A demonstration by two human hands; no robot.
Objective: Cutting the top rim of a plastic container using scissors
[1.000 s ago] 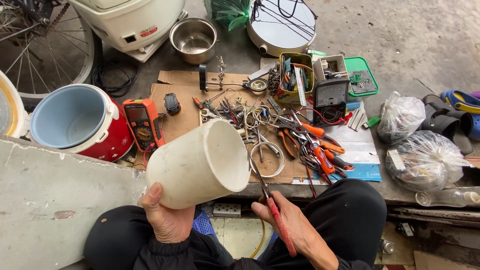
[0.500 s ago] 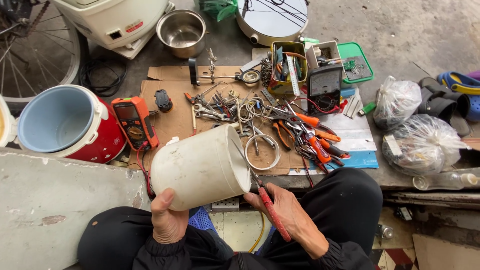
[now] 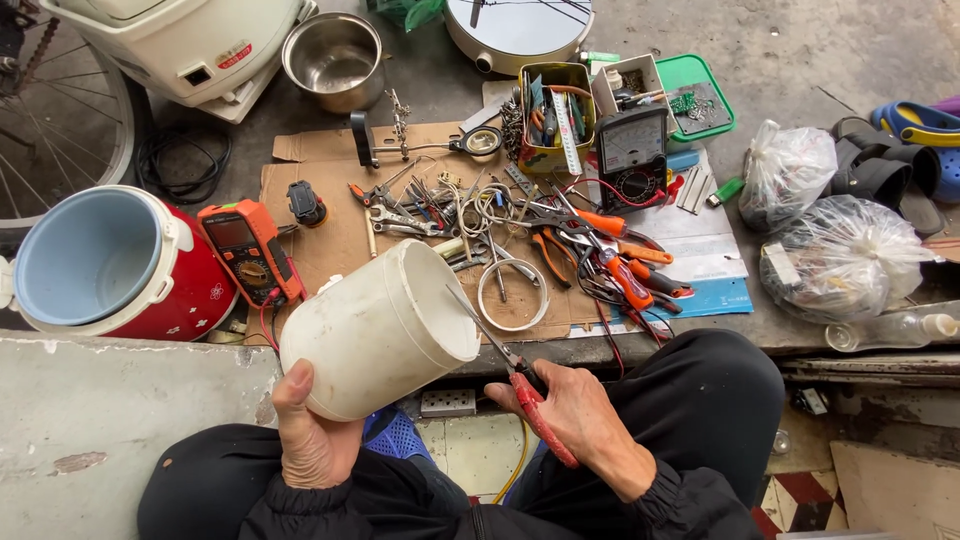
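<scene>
My left hand grips a white plastic tub-like shell from below, tilted so its open mouth faces right. Long-nose pliers with red handles are in my right hand, and their thin jaws reach into the shell's mouth at its right rim. Both hands are low in the head view, above my lap in black trousers.
A cardboard sheet carries an orange multimeter, wrenches, orange-handled pliers and a wire ring. A red cooker with a blue pot stands left. A steel bowl, analog meter and plastic bags lie beyond.
The view has tipped down and closer. My left hand turned the shell's mouth more to the right, and the pliers' jaws moved up into its opening.
</scene>
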